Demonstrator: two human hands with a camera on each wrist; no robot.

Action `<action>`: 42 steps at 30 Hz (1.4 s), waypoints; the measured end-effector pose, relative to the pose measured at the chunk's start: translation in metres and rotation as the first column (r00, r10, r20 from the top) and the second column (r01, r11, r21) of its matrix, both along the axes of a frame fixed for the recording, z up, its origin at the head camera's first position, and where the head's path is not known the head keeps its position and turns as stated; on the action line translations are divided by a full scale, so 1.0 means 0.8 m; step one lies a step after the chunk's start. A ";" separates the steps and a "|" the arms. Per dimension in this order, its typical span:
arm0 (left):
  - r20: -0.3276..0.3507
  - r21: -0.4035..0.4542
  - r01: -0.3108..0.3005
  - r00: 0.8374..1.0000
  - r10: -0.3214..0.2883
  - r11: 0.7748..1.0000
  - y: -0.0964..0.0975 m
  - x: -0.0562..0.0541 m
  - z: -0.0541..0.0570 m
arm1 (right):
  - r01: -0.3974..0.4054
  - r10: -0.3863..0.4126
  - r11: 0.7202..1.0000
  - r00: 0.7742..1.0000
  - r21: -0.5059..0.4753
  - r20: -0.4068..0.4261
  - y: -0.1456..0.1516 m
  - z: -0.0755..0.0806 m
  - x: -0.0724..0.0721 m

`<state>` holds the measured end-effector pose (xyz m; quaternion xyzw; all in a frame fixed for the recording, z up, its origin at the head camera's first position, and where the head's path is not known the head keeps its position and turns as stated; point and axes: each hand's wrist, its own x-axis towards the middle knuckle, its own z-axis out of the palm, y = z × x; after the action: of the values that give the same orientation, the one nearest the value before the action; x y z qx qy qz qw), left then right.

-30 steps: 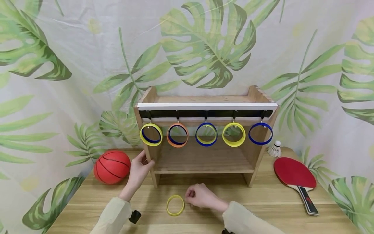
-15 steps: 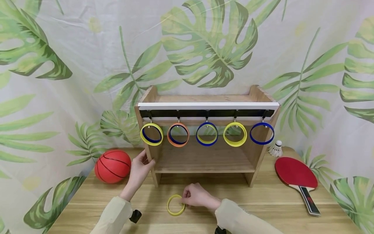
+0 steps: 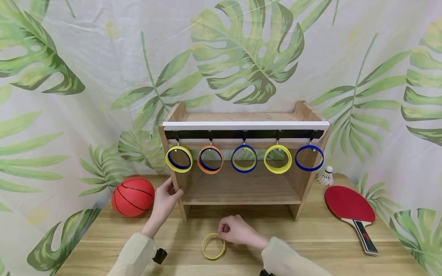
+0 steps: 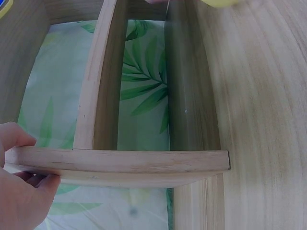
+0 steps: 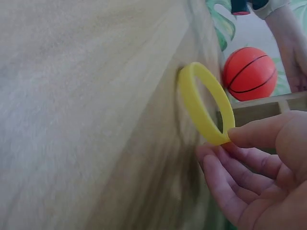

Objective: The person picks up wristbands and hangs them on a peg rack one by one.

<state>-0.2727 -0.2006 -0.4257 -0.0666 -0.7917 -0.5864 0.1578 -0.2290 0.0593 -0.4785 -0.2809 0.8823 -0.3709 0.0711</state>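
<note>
Between thumb and fingers my right hand [image 3: 238,231] pinches the edge of a yellow wristband [image 5: 204,103], which is tilted close over the table in front of the shelf. My left hand [image 3: 166,197] grips the left side panel of the wooden shelf [image 3: 241,184], thumb on one face and fingers on the other, as the left wrist view also shows. Along the shelf's front, a black strip [image 3: 226,134] with hooks carries several hanging bands: a yellow band with blue inside [image 3: 189,168], an orange band [image 3: 203,168], blue ones and another yellow one.
A small red basketball [image 3: 132,196] sits left of the shelf, near my left forearm. On the right lie a red table tennis bat [image 3: 349,205] and, behind it, a white shuttlecock [image 3: 325,177]. A leaf-patterned cloth [image 3: 241,50] hangs behind the table.
My right hand has reached left to the yellow wristband, taken hold of its edge, and drawn it slightly right and tilted up. The left hand stays on the shelf panel.
</note>
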 end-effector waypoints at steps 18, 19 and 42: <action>-0.004 0.000 0.000 1.000 0.000 1.000 -0.002 -0.002 0.001 | 0.024 -0.060 0.992 0.951 -0.121 -0.304 0.118 0.146 0.048; -0.005 0.004 -0.004 1.000 0.004 1.000 -0.002 -0.002 0.000 | 0.038 -0.078 0.991 0.940 -0.125 -0.333 0.126 0.158 0.050; 0.001 -0.008 -0.011 1.000 0.011 1.000 0.000 0.002 0.000 | 0.375 -0.437 0.892 0.578 -0.252 -0.689 0.245 0.298 0.056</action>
<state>-0.2714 -0.2005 -0.4258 -0.0628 -0.7946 -0.5822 0.1603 -0.1842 0.2555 -0.2400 -0.1980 0.8611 -0.2682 -0.3840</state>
